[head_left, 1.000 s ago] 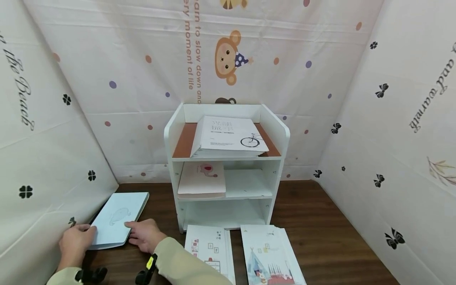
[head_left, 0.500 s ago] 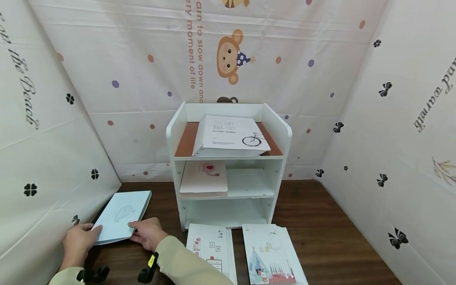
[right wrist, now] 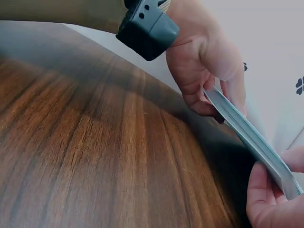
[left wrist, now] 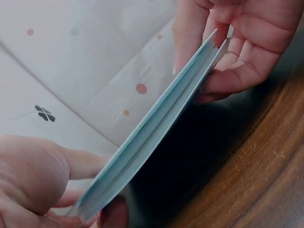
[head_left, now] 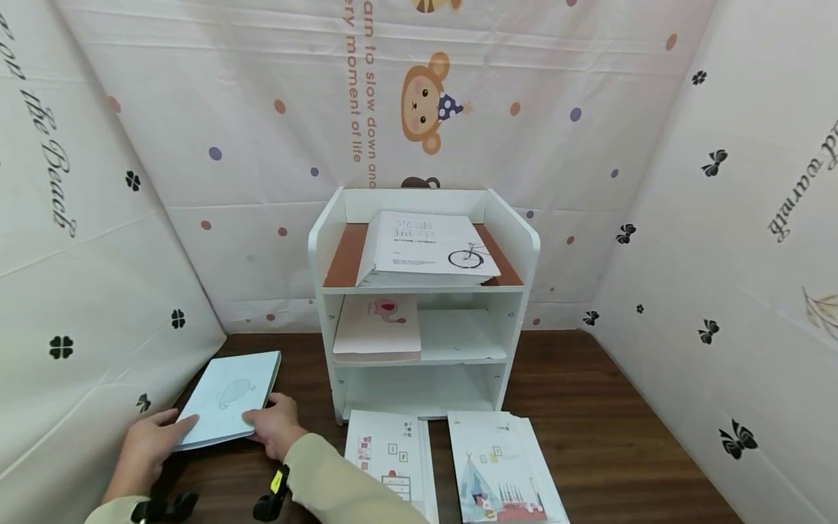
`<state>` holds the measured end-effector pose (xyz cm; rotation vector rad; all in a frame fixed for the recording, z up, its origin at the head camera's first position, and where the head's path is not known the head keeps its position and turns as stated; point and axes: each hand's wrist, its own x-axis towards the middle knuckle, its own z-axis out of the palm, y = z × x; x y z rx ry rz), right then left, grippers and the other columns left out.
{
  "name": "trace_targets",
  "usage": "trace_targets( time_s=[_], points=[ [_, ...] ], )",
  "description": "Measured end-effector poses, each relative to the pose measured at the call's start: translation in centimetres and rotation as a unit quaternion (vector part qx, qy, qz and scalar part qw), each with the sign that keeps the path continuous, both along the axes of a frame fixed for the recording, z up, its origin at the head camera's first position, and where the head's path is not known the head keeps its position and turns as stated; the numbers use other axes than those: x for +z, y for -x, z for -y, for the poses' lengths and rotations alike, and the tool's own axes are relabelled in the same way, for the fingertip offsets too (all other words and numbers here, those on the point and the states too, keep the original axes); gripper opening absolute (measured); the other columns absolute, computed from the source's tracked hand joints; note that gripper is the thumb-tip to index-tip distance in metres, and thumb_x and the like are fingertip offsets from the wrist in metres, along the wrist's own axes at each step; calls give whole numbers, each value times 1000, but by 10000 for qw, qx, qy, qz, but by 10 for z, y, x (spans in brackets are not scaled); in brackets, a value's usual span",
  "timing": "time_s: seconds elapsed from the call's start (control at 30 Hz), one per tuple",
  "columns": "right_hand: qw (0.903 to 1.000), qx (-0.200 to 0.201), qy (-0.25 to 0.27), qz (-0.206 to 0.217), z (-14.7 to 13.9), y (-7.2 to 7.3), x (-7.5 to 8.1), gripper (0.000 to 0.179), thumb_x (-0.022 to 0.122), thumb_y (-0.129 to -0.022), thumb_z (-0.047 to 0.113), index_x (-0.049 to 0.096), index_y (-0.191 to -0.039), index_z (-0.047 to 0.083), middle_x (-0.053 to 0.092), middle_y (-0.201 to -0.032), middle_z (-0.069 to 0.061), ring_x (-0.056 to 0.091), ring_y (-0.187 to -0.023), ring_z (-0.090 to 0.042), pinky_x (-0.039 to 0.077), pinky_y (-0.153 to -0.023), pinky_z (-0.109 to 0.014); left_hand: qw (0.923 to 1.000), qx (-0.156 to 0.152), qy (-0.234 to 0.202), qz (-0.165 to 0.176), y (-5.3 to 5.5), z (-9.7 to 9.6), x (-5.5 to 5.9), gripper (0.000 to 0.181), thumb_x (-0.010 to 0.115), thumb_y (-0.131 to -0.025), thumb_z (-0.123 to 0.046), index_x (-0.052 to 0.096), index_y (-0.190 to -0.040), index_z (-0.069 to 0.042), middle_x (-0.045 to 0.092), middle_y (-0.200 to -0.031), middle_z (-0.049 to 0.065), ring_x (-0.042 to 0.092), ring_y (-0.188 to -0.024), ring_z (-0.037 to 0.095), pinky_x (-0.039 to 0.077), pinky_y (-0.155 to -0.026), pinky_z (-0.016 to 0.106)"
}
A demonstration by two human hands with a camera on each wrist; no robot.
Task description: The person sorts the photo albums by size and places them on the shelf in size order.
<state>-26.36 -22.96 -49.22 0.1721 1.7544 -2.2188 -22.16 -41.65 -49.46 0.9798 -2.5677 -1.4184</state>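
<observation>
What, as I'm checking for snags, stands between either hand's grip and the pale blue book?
Nothing visible: the left-hand grip holds the pale blue book near its lower left corner, and the right-hand grip holds its right edge, both directly.

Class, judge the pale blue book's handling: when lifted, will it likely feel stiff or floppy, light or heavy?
The pale blue book is probably fairly stiff: its edge runs almost straight in the left wrist view. It is likely light, being thin for its breadth. It may fan open if gripped loosely, since gaps show along that edge.
</observation>
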Motion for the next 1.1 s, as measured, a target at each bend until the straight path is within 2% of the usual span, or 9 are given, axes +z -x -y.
trace_targets(
  time_s=[0.07,0.17,0.37,0.53,0.7,0.73,0.83,0.93,1.1],
  points=[
    [10000,6,-33,-93,0,0,0,47,72,-82,-14,61,-127,-4,69,-86,-14,76,-79,-29,65,-69,-42,9993,21,-329,-161,2,2,-2,80,70,-96,-33,35,-150,15,36,-149,41,65,-101,31,61,-77,41],
    [9998,-26,-45,-178,0,2,1,45,72,-83,-13,62,-126,-3,69,-84,-16,76,-77,-30,65,-66,-43,9963,22,-787,-356,4,4,-6,82,72,-96,-31,33,-152,13,45,-142,40,66,-77,12,61,-65,31],
    [9998,-2,92,-183,-1,4,-1,39,71,-85,-13,64,-122,-2,69,-81,-16,76,-76,-31,65,-64,-41,9885,-120,-1435,-457,1,7,-6,91,74,-95,-34,23,-157,9,61,-118,31,65,-76,4,62,-69,28],
    [9996,67,238,-140,-2,4,-2,43,76,-81,-14,64,-120,1,70,-80,-14,76,-74,-31,65,-63,-41,9699,-237,-2315,-717,-6,6,-2,96,77,-94,-26,15,-161,5,62,-99,-3,67,-79,4,63,-75,28],
    [9996,129,191,-148,-6,4,1,46,79,-77,-14,65,-117,4,71,-80,-11,76,-71,-29,65,-63,-41,9483,-415,-2971,-1038,-10,5,0,95,75,-95,-17,10,-162,1,60,-92,-17,69,-84,4,63,-81,29],
    [9996,143,189,-152,-7,4,1,46,79,-77,-14,66,-116,4,71,-80,-11,75,-71,-29,65,-63,-40,9442,-458,-3073,-1096,-12,5,0,89,74,-96,-16,17,-163,-6,61,-92,-19,69,-85,4,63,-82,28],
    [9994,187,219,-182,-9,5,2,43,79,-77,-15,67,-113,5,71,-80,-9,75,-71,-27,65,-62,-39,9280,-555,-3442,-1313,-16,3,-1,51,73,-96,-11,54,-139,-31,65,-90,-21,70,-88,3,63,-83,27],
    [9992,223,226,-239,-11,5,2,41,79,-76,-17,68,-109,5,71,-80,-8,75,-71,-27,64,-61,-38,9116,-695,-3742,-1553,-19,1,-4,35,71,-96,-6,65,-95,-41,70,-92,-20,71,-90,4,63,-83,28],
    [9990,294,232,-248,-14,4,4,41,78,-76,-18,69,-107,6,70,-81,-8,76,-73,-28,65,-62,-38,9021,-733,-3827,-1852,-23,-2,-7,42,68,-96,-1,70,-89,-42,72,-92,-21,72,-89,3,63,-79,26]
  ],
)
